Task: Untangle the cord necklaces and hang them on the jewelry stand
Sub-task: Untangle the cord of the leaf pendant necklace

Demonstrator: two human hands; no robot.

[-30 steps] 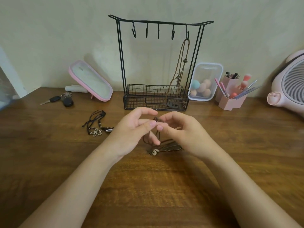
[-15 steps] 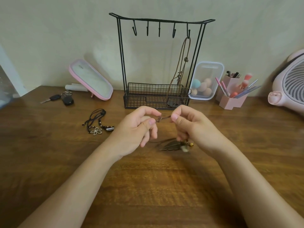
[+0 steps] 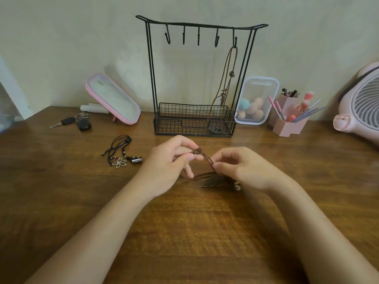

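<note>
From my remote seat I see the left hand (image 3: 168, 165) pinching the knot of a brown cord necklace (image 3: 207, 161) between thumb and forefinger, the other fingers loosely curled below. The right hand (image 3: 244, 169) pinches the same cord a little lower, just beside the left, so a short stretch runs taut and slanting between the two pinches. Under the right hand the cord trails down to a leaf-shaped pendant (image 3: 214, 181) lying on the wooden table (image 3: 184, 232) – a pale bead shows blurred at its right end.

Left of the hands, apart from them, a bundle of black cord necklaces (image 3: 120, 150) with a flower pendant lies on the table. Behind the hands stands the black wire jewelry stand (image 3: 150, 68); a second brown necklace (image 3: 230, 66) hangs from its rightmost hook, its lower end down in the wire basket at the base. The other four hooks are bare.

Further out – car keys (image 3: 70, 121) and a tilted pink mirror (image 3: 112, 98) at the left, a clear box of makeup sponges (image 3: 256, 101), a pink brush holder (image 3: 287, 124) and a pink fan (image 3: 361, 103) at the right.
</note>
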